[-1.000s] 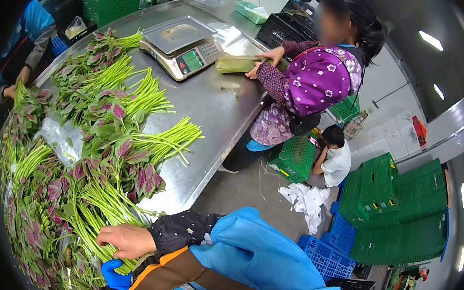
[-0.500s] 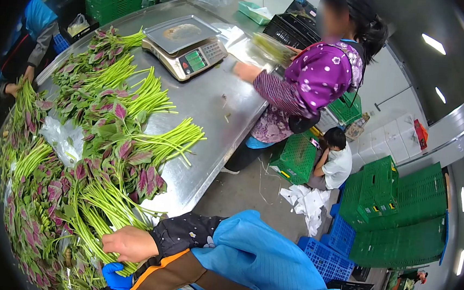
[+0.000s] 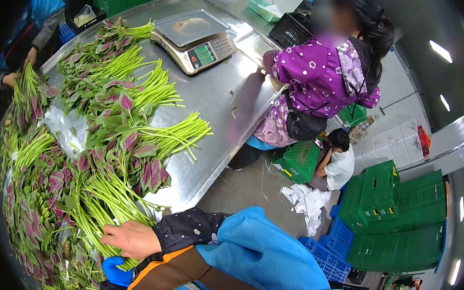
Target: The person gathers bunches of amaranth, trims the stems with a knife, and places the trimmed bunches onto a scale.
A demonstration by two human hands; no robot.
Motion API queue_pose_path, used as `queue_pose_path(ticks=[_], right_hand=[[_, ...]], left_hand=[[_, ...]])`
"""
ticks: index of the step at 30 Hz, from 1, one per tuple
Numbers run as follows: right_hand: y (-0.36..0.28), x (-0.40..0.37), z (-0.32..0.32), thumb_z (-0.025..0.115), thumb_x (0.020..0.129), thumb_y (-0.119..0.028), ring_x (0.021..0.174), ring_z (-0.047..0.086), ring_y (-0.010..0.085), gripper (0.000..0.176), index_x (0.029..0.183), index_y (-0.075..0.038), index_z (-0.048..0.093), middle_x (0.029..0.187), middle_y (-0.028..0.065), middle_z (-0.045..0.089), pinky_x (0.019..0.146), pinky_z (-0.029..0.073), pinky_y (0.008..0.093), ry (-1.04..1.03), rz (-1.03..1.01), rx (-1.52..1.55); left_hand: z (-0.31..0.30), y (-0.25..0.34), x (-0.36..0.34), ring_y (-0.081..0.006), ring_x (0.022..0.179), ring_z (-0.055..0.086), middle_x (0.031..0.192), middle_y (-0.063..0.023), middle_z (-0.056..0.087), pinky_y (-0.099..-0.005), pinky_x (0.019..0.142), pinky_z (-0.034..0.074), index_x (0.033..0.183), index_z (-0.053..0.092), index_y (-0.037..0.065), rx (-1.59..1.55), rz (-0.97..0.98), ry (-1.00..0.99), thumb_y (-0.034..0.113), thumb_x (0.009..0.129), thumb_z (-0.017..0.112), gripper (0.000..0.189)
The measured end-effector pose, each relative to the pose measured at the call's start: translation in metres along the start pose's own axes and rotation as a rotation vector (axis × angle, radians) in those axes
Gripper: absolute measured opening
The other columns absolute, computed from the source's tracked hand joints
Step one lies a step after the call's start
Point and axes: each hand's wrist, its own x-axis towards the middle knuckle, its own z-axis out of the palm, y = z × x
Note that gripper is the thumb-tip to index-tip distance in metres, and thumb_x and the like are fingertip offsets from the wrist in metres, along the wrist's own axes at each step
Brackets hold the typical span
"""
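Observation:
My right hand (image 3: 132, 239), bare below a black floral sleeve, lies closed over a thick bunch of amaranth (image 3: 110, 201) with green stems and purple-green leaves. Just below it is my left hand (image 3: 117, 270) in a blue glove, its fingers curled round the stem ends, partly hidden by the bunch. More amaranth bunches (image 3: 157, 87) lie in a row along the metal table (image 3: 203, 96), stems pointing right. Among the leaves to the left is a clear plastic bag (image 3: 68, 132).
A digital scale (image 3: 194, 41) stands at the table's far end. A co-worker in purple (image 3: 316, 72) stands at the right edge; another's hand (image 3: 11, 79) holds greens at far left. A person sits (image 3: 341, 164) near green crates (image 3: 372, 197) and blue crates (image 3: 327, 256).
The purple-clad co-worker has turned and drawn an arm back from the table; the greens near that person are out of sight. My hands stay on the bunch, with little movement.

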Motion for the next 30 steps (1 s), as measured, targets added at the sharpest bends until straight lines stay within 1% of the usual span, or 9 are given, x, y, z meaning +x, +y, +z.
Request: queue_pose_path(ticks=[7, 13, 16, 19, 22, 24, 25, 27, 30], right_hand=[[0.012, -0.002, 0.015, 0.061, 0.064, -0.006, 0.064, 0.056, 0.0394, 0.006, 0.069, -0.004, 0.058, 0.070, 0.0146, 0.057, 0.055, 0.042, 0.0476, -0.064, -0.016, 0.058], [0.022, -0.001, -0.009, 0.066, 0.067, -0.005, 0.060, 0.060, 0.0184, 0.011, 0.077, -0.004, 0.065, 0.069, 0.0063, 0.064, 0.055, 0.047, 0.0297, -0.472, -0.078, 0.601], [0.020, -0.012, -0.065, 0.073, 0.071, -0.009, 0.060, 0.058, 0.0082, 0.016, 0.084, -0.003, 0.066, 0.070, 0.0018, 0.064, 0.057, 0.047, 0.0234, -0.705, 0.240, 0.889], [0.017, -0.036, -0.135, 0.072, 0.077, -0.009, 0.061, 0.058, 0.0093, 0.015, 0.084, 0.000, 0.063, 0.073, 0.0033, 0.063, 0.057, 0.047, 0.0232, -0.559, 0.258, 0.975], [0.051, -0.068, -0.144, 0.067, 0.078, -0.004, 0.072, 0.061, 0.0122, 0.010, 0.087, 0.001, 0.064, 0.078, 0.0048, 0.064, 0.061, 0.050, 0.0262, -0.404, 0.590, 0.829], [0.080, -0.090, -0.120, 0.061, 0.072, -0.001, 0.069, 0.064, 0.0292, 0.013, 0.083, -0.004, 0.066, 0.087, 0.0120, 0.066, 0.063, 0.051, 0.0364, -0.268, 0.370, -0.175], [0.087, -0.100, -0.111, 0.060, 0.071, -0.005, 0.077, 0.060, 0.0334, 0.009, 0.077, -0.008, 0.067, 0.085, 0.0116, 0.065, 0.066, 0.050, 0.0394, -0.360, 0.489, -0.386], [0.074, -0.088, -0.101, 0.064, 0.074, -0.007, 0.080, 0.062, 0.0266, 0.010, 0.084, -0.006, 0.067, 0.097, 0.0107, 0.063, 0.065, 0.050, 0.0338, -0.277, 0.420, -0.088], [0.069, -0.069, -0.077, 0.067, 0.077, -0.010, 0.079, 0.062, 0.0188, 0.019, 0.095, -0.004, 0.065, 0.106, 0.0101, 0.059, 0.064, 0.049, 0.0279, -0.058, 0.481, 0.090]], left_hand=[[0.019, 0.003, -0.007, -0.0244, 0.095, 0.056, 0.099, -0.0093, 0.060, -0.0382, 0.084, 0.045, 0.094, 0.059, 0.006, 0.023, -0.049, 0.006, 0.015, 0.064, 0.049, 0.033], [-0.020, 0.004, 0.001, -0.0252, 0.096, 0.056, 0.101, -0.0135, 0.060, -0.0398, 0.086, 0.043, 0.092, 0.059, 0.005, 0.089, 0.012, -0.140, 0.016, 0.065, 0.048, 0.031], [0.017, 0.001, -0.003, -0.0266, 0.094, 0.056, 0.095, -0.0120, 0.061, -0.0411, 0.089, 0.043, 0.079, 0.056, 0.007, 0.056, 0.002, 0.058, 0.016, 0.065, 0.047, 0.019], [-0.024, 0.001, 0.000, -0.0263, 0.091, 0.056, 0.092, -0.0109, 0.061, -0.0397, 0.085, 0.044, 0.085, 0.058, 0.006, 0.256, 0.152, 0.017, 0.011, 0.066, 0.052, 0.020], [-0.028, 0.003, -0.017, -0.0233, 0.080, 0.056, 0.081, -0.0091, 0.059, -0.0363, 0.075, 0.046, 0.081, 0.058, 0.008, 1.135, 0.615, 0.007, 0.008, 0.070, 0.058, 0.011], [-0.014, 0.001, -0.019, -0.0224, 0.073, 0.057, 0.076, -0.0099, 0.059, -0.0335, 0.069, 0.046, 0.081, 0.059, 0.007, 1.228, 0.861, -0.077, 0.002, 0.066, 0.066, 0.017], [-0.006, 0.004, -0.023, -0.0221, 0.078, 0.060, 0.081, -0.0106, 0.064, -0.0346, 0.072, 0.048, 0.083, 0.064, 0.007, 1.214, 0.639, -0.030, 0.002, 0.067, 0.066, 0.016], [-0.006, 0.017, -0.017, -0.0221, 0.081, 0.065, 0.082, -0.0108, 0.069, -0.0338, 0.075, 0.051, 0.078, 0.069, 0.006, 1.107, 0.441, -0.129, 0.007, 0.060, 0.072, 0.019], [0.014, 0.007, -0.020, -0.0190, 0.078, 0.065, 0.078, -0.0086, 0.068, -0.0313, 0.074, 0.052, 0.076, 0.069, 0.008, 1.011, 0.547, -0.028, -0.002, 0.060, 0.067, 0.018]])
